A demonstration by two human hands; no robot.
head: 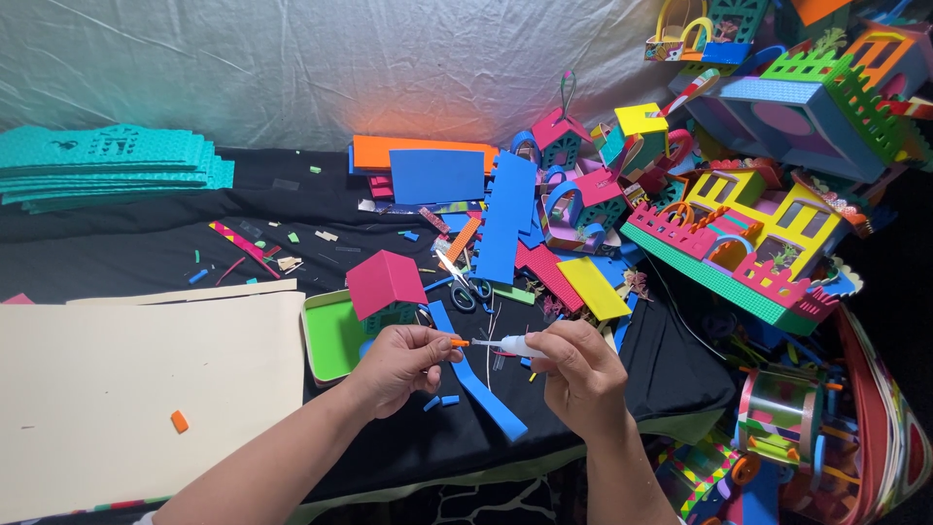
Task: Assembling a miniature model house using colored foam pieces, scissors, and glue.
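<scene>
— Hands first: what do they hold?
— Left hand (398,365) has its fingers closed on a small orange foam piece (458,342); right hand (581,374) grips a white glue bottle (515,345), nozzle touching the piece (both near, over the black surface (146,253)).
— Around them?
— A blue foam strip (481,384) below, scissors (466,287) farther off.

Two hands (403,365) — one glue bottle (520,345), one scissors (466,287).

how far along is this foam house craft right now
Done: several finished foam houses are piled at right. In hand: the left hand pinches a small orange piece while the right hand aims a glue bottle at it. Left: the pink-roofed house, loose strips and scraps remain unassembled.
</scene>
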